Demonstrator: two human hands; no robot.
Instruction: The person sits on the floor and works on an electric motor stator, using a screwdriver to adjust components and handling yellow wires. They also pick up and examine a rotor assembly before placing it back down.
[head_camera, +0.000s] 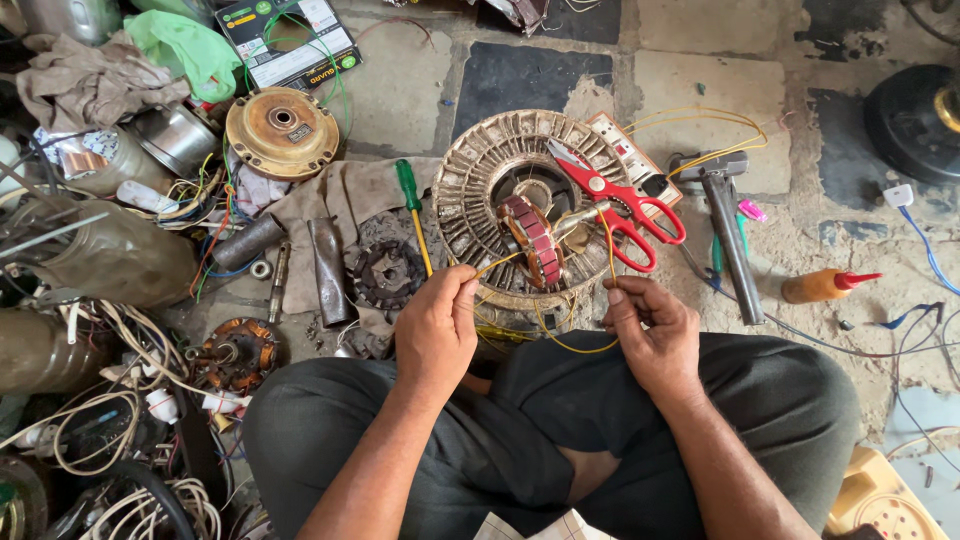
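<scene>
Left hand (437, 328) and right hand (652, 335) each pinch a yellow wire (575, 347) between closed fingertips, the strand sagging in a loop between them above the lap; its far ends run up into a round fan motor housing (480, 180) on the floor, where they are hard to trace. Inside the housing sits a wound stator (532, 238), partly hidden, with red-handled scissors (625, 205) lying across the rim. An orange squeeze bottle (825, 286) lies toward the floor's right edge, contents not visible.
</scene>
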